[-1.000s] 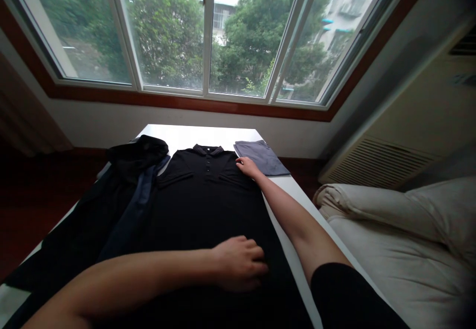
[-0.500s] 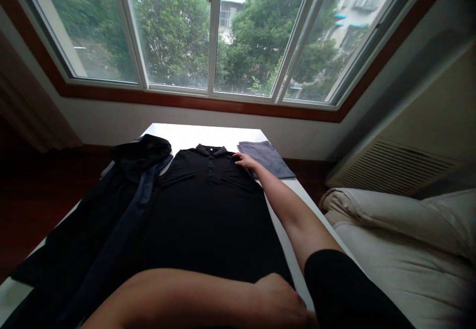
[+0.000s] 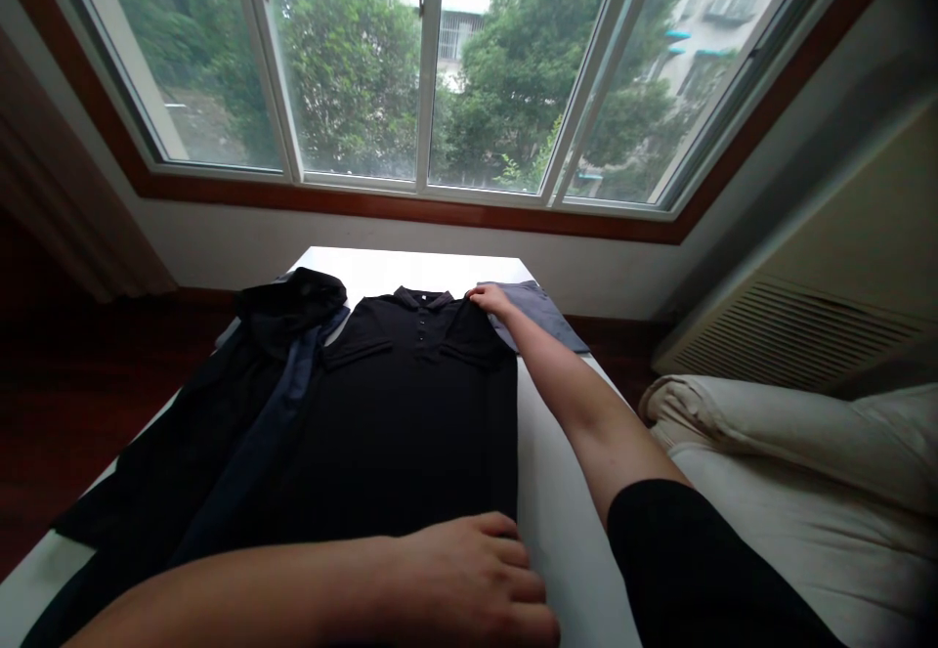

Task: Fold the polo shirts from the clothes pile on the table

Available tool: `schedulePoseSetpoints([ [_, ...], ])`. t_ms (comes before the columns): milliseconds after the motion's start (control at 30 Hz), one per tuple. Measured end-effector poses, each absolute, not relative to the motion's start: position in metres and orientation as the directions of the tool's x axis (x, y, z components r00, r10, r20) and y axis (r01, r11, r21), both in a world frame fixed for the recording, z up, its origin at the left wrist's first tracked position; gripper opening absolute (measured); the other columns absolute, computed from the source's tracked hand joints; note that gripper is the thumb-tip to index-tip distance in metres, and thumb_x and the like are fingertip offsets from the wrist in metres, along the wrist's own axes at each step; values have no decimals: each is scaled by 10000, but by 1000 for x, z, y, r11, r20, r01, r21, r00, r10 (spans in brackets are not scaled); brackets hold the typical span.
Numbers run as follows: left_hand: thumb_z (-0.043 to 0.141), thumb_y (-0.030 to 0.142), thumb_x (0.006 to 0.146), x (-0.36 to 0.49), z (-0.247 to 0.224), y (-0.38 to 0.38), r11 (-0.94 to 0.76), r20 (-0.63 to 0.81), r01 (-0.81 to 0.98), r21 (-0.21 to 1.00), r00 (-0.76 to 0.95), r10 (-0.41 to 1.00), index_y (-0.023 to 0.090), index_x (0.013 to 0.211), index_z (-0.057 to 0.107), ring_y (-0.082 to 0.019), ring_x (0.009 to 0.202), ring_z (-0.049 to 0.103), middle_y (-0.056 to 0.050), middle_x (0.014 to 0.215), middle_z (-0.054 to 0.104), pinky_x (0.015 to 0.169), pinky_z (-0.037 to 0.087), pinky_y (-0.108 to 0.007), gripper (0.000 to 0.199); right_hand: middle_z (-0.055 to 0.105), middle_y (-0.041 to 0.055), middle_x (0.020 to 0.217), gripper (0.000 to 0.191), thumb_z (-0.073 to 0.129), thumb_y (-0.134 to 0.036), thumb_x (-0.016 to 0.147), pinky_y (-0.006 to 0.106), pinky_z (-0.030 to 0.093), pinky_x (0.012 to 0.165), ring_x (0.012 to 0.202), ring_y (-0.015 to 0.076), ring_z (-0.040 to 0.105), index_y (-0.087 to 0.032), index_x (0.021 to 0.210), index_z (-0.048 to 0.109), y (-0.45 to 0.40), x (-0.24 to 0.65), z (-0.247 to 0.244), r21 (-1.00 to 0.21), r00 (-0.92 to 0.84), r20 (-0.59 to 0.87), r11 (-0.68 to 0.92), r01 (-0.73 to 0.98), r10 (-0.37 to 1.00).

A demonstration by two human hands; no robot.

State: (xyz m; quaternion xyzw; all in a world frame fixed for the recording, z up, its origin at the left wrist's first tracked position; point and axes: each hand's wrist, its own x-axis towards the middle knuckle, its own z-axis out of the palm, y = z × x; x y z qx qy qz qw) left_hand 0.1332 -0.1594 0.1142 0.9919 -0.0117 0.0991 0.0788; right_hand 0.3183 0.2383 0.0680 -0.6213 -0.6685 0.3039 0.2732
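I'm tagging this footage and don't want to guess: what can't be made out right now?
All in the head view:
- Shirt hem: hidden behind the left arm or past the bottom edge.
- Left hand palm: turned away, so any grip is hidden by the hand itself.
- Right hand: too small to tell whether it pinches or only touches.
- Grey cloth: partly covered by the right hand and arm.
- Collar label: too small to read.

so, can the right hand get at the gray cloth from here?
Probably yes: the right hand is beside the gray cloth, nothing visible between, though it seems to grip the shirt at the shoulder.
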Motion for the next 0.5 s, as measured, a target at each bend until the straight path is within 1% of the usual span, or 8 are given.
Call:
schedulePoseSetpoints([
  [67,607,347,994,120,119,-161,-979,177,-15,204,984,22,232,1063,596,-191,846,637,-5,919,710,843,465,-355,134,731,66,801,277,669,-180,813,168,445,589,649,119,604,-99,1054,780,234,305,74,-760,-58,-13,27,649,998],
  [133,604,339,998,107,124,-163,-964,162,-3,264,986,42,243,1085,584,-191,840,646,-4,919,713,769,458,-351,131,716,59,762,280,724,-206,800,175,450,587,633,120,601,-95,1052,773,230,290,78,-775,-44,-14,17,632,999],
  [233,568,264,1006,91,131,-167,-932,131,-24,361,991,26,265,1067,571,-194,897,670,-9,970,729,769,463,-354,61,700,49,750,284,770,-214,792,185,457,579,597,110,585,-92,1048,762,227,264,78,-797,-45,-16,15,604,999],
  [300,552,231,998,81,130,-169,-901,107,-37,432,994,11,271,1019,560,-201,930,680,-18,990,733,793,478,-351,47,701,54,781,279,751,-195,822,192,466,575,575,99,573,-86,1079,751,227,246,76,-811,-60,-18,21,585,998],
  [367,572,203,961,73,123,-168,-863,82,-33,504,997,10,271,980,552,-208,919,686,-21,969,728,785,497,-339,74,709,64,834,302,704,-166,867,196,488,589,579,93,583,-82,1156,728,225,230,70,-825,-87,-22,31,565,996],
  [433,620,181,896,65,111,-165,-816,49,-28,577,999,0,271,983,560,-208,866,686,-13,942,720,723,513,-318,139,719,75,901,361,661,-150,904,203,522,640,633,101,625,-88,1259,687,223,217,64,-833,-122,-21,50,550,992],
  [500,658,198,855,60,101,-161,-781,16,-12,625,1000,-3,270,1046,589,-201,827,682,-6,943,716,675,518,-296,215,727,85,997,409,628,-153,932,228,553,735,753,124,673,-117,1339,649,220,208,56,-837,-149,-10,73,543,989],
])
